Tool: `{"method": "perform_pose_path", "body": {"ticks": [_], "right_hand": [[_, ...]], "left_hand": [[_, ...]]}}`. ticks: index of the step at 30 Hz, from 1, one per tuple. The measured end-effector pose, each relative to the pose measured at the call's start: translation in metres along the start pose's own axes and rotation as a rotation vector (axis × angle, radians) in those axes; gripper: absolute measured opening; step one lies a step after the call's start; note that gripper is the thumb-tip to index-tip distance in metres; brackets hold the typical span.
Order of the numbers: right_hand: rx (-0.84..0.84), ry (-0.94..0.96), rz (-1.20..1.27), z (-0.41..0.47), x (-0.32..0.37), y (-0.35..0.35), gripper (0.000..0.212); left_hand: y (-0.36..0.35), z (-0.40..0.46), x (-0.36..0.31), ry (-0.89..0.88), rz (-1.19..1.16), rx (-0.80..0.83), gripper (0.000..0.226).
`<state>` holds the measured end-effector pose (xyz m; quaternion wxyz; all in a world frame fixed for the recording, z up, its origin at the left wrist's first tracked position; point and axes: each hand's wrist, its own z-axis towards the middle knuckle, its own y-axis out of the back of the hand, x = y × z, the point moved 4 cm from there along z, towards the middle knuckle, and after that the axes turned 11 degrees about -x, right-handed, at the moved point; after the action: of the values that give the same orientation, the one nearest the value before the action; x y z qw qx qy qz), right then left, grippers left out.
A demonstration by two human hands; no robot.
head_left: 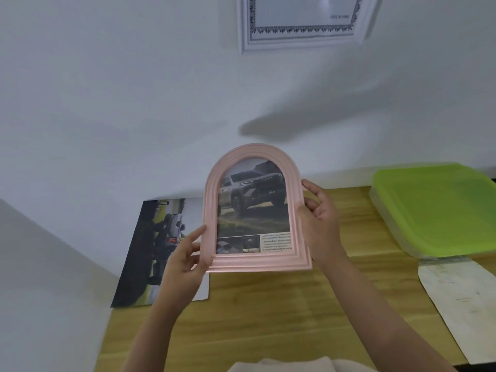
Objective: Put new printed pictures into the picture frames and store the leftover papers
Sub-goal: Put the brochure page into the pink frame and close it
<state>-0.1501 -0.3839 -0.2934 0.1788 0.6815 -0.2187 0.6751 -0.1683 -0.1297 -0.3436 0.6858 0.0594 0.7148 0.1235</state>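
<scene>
- Both of my hands hold the pink frame (pixel 255 260) up in front of the wall, above the wooden table (pixel 281 304).
- My left hand (pixel 185 260) pinches the frame's lower left edge, thumb on the front.
- My right hand (pixel 320 224) wraps the frame's right side, fingers curled behind it.
- Inside the frame sits a car picture (pixel 253 208) with small words at the bottom.
- Left of my left hand, a big printed sheet (pixel 155 251) lies flat on the table.
- Far to the right of my right hand sits a box with a green lid (pixel 440 208), and a pale paper (pixel 461 299) lies near it.
- High above my hands hangs a white frame (pixel 303 38).
</scene>
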Motion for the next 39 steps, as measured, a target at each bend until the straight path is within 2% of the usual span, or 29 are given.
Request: {"method": "perform_pose_path", "body": {"ticks": [4,8,12,16,21,26,33,39], "right_hand": [[0.083,0.155,0.019,0.012,0.040,-0.030,0.041],[0.199,0.424,0.059,0.022,0.110,-0.073,0.041],[0.234,0.664,0.171,0.032,0.186,-0.114,0.041],[0.259,0.801,0.300,0.042,0.261,-0.149,0.040],[0.258,0.878,0.378,0.058,0.334,-0.188,0.038],[0.261,0.906,0.397,0.075,0.378,-0.224,0.036],[0.276,0.921,0.387,0.091,0.405,-0.261,0.036],[0.282,0.936,0.348,0.105,0.398,-0.275,0.037]], "left_hand": [[0.026,0.020,-0.043,-0.095,-0.134,-0.096,0.058],[0.066,0.046,-0.107,-0.280,-0.184,-0.219,0.064],[0.107,0.069,-0.177,-0.459,-0.222,-0.313,0.068],[0.145,0.099,-0.240,-0.585,-0.290,-0.368,0.068],[0.178,0.137,-0.306,-0.637,-0.355,-0.387,0.065],[0.200,0.160,-0.343,-0.663,-0.348,-0.458,0.064],[0.221,0.185,-0.361,-0.676,-0.361,-0.482,0.066],[0.220,0.204,-0.353,-0.685,-0.389,-0.481,0.064]]}}
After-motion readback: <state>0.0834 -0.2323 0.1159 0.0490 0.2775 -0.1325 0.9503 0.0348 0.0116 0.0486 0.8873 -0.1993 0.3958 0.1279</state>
